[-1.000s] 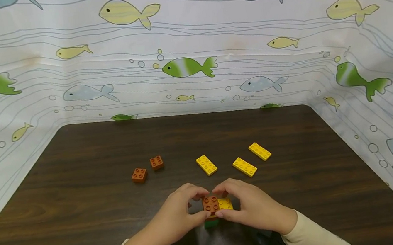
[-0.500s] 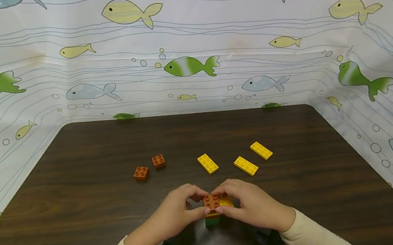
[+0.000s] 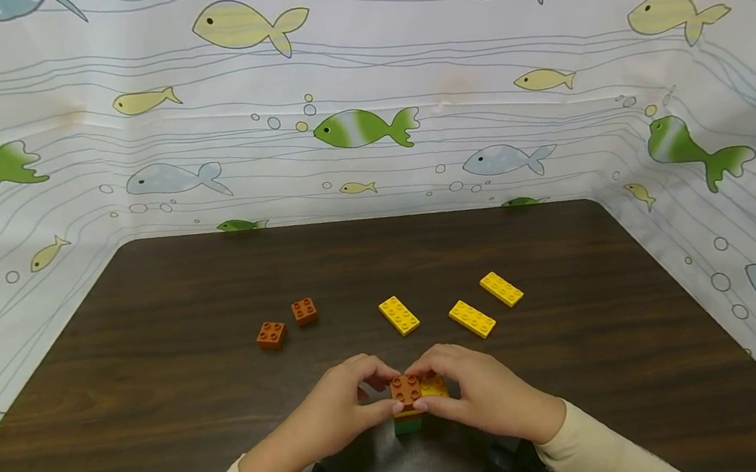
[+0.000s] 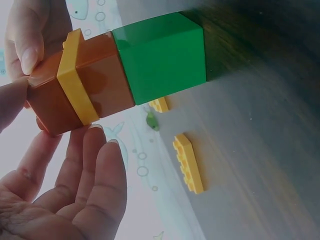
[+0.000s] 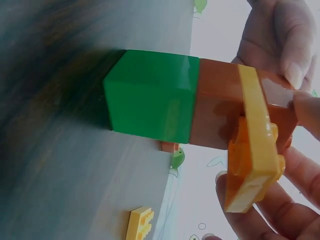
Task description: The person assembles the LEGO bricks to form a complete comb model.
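Gripping with thumbs on the near side and curled fingers on the far side, the left hand (image 3: 340, 407) and the right hand (image 3: 483, 390) are holding the top brown brick (image 3: 405, 387), each hand closing only as far as the brick is allowing. That brick is capping a small tower: beneath it a yellow plate (image 5: 260, 130) is jutting out to the right (its free end showing under the right hand), then a lower brown brick (image 5: 216, 105) is resting on a green block (image 4: 165, 60), which is standing on the dark table (image 3: 156, 412). Farther out, loose yellow plates (image 3: 473, 319) and two loose brown bricks (image 3: 272, 335) are lying apart. Fish-printed cloth (image 3: 395, 48) is surrounding the far side.
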Demonstrator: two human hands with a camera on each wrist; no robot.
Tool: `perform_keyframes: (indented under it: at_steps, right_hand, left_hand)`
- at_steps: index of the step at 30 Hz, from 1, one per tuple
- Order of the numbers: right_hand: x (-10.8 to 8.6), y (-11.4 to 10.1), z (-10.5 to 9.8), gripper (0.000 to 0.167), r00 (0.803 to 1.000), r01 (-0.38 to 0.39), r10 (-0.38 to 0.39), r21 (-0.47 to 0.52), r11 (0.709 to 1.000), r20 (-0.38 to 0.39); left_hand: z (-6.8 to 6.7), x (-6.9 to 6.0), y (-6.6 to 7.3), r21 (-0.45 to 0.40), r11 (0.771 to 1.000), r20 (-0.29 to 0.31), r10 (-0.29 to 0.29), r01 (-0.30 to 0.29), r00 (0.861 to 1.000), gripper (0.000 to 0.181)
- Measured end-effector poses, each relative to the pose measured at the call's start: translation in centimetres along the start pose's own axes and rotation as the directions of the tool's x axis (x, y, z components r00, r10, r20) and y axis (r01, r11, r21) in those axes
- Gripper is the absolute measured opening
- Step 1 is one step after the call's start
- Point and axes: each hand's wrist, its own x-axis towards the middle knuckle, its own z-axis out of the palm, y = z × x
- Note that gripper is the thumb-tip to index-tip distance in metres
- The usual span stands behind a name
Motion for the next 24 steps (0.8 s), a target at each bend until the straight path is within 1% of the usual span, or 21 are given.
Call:
perform_keyframes:
  at_steps: [3,6,9,11,14,16,19,21,24]
  right_hand:
    - [0.0,0.0,0.1,0.031,1.000,-0.005,0.005,0.003,1.000,0.007]
    - [-0.1,0.2,0.1,0.032,1.000,0.000,0.000,0.028,1.000,0.012]
    - [-0.1,0.6,0.1,0.031,1.000,-0.001,-0.001,0.087,0.996,0.024]
    - [-0.1,0.9,-0.1,0.031,0.999,-0.018,0.013,0.148,0.989,0.034]
    - [0.2,1.6,-0.4,0.031,0.998,-0.063,0.055,0.217,0.974,0.042]
    - [0.5,2.1,-0.6,0.033,0.994,-0.110,0.103,0.236,0.966,0.041]
    - [1.1,2.8,-0.8,0.035,0.983,-0.184,0.180,0.242,0.953,0.040]
    - [1.7,3.4,-0.9,0.036,0.976,-0.218,0.217,0.237,0.947,0.031]
    - [2.4,4.0,-1.0,0.035,0.966,-0.249,0.258,0.221,0.943,-0.012]
  left_hand:
    - [0.1,0.0,-0.1,-0.011,1.000,-0.002,-0.001,0.000,1.000,0.022]
    - [0.1,-0.1,-0.2,-0.021,1.000,-0.009,0.003,-0.003,1.000,0.022]
    - [0.2,-0.2,-0.4,-0.044,0.999,-0.014,0.009,-0.010,1.000,0.022]
    - [0.3,-0.2,-0.4,-0.066,0.998,-0.016,0.004,-0.005,1.000,0.022]
    - [0.4,-0.2,-0.5,-0.106,0.994,-0.016,-0.006,0.005,1.000,0.022]
    - [0.5,-0.1,-0.5,-0.123,0.992,-0.015,-0.017,0.015,1.000,0.022]
    - [0.5,-0.1,-0.6,-0.141,0.990,-0.012,-0.017,0.015,1.000,0.022]
    - [0.5,0.0,-0.7,-0.147,0.989,-0.009,-0.018,0.017,1.000,0.021]
    - [0.5,0.0,-0.9,-0.152,0.988,-0.004,-0.022,0.021,1.000,0.021]
